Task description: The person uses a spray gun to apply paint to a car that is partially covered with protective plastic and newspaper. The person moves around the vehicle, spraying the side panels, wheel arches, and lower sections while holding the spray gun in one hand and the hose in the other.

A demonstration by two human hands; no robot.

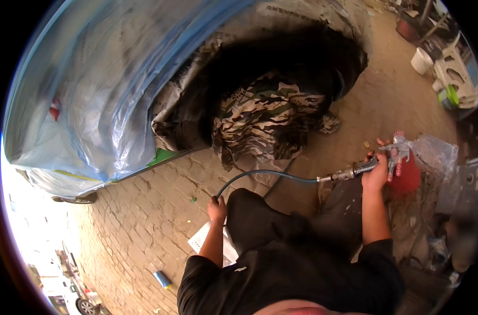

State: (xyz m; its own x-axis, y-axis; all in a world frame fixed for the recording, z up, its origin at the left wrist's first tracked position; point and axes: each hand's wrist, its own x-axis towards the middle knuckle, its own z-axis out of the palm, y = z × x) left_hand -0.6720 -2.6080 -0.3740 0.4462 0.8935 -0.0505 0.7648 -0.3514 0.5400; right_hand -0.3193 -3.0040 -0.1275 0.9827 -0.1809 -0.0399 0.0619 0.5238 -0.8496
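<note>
My right hand (375,174) is wrapped round the handle of a metal spray gun (398,151), held out to the right. Red paint stains the gun's knobs, and a clear plastic cup (437,153) shows at its far side. From the handle's metal coupling (337,175) a dark blue air hose (260,172) arcs to the left. My left hand (217,209) is closed round that hose, beside my left knee. Ahead, a camouflage cloth (268,118) hangs over the dark wheel area of a vehicle, apart from both hands.
Clear blue-tinted plastic sheeting (87,100) covers the vehicle at the left. A red patch (407,181) shows below the gun. White paper (199,239) and a blue can (162,279) lie on the brick paving (129,226). A white bucket (421,61) and green container (448,97) stand far right.
</note>
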